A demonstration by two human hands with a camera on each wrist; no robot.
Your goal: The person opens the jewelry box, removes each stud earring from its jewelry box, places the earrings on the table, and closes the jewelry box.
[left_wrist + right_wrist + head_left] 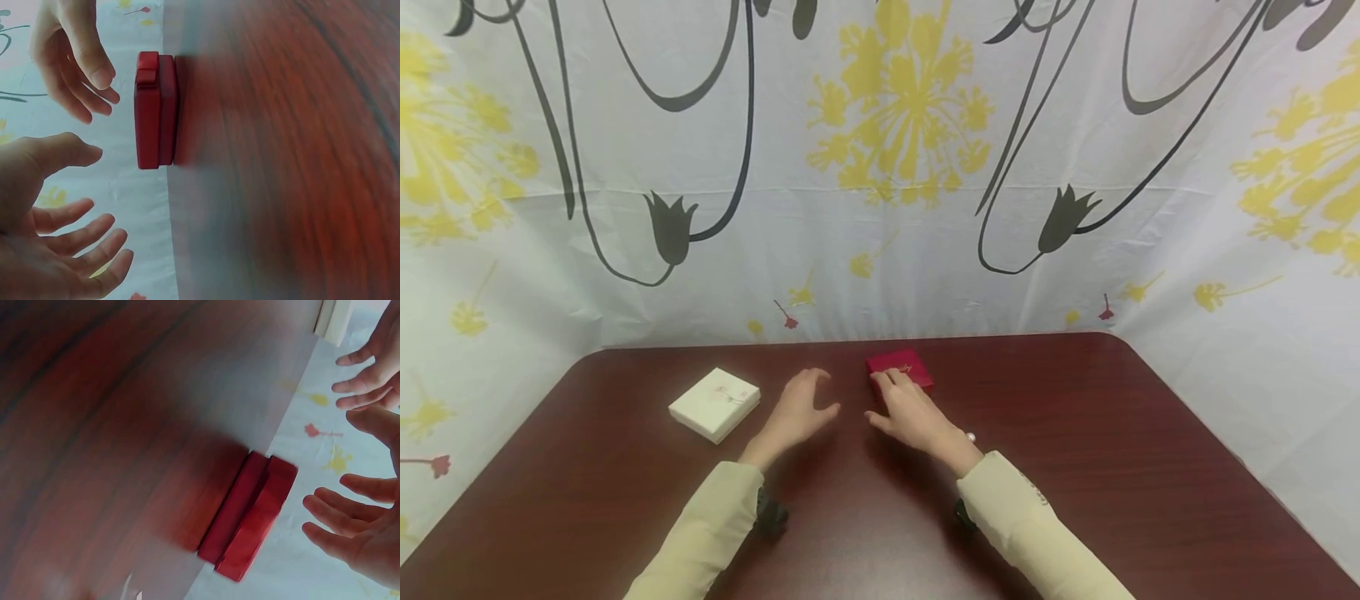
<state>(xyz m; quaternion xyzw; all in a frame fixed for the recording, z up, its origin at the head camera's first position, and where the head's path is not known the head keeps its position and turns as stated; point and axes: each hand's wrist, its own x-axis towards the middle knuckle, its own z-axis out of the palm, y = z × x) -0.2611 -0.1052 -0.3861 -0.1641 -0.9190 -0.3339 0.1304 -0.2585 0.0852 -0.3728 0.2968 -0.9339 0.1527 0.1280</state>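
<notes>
A red lidded box (901, 363) with gold lettering lies near the table's far edge. My right hand (913, 414) is raised just in front of it, its fingertips overlapping the lid in the head view; in the right wrist view a gap shows between the fingers and the red box (256, 515). To the left, my left hand (793, 414) hovers with fingers spread and nothing in them, its palm side facing the red box (156, 111) in the left wrist view. A cream box (715, 403) with a small printed design sits left of my left hand.
The dark red-brown wooden table (850, 533) has rounded far corners. Behind it hangs a white curtain (865, 275) with yellow and grey flower prints, also along both sides. Dark wrist-camera mounts sit under both sleeves.
</notes>
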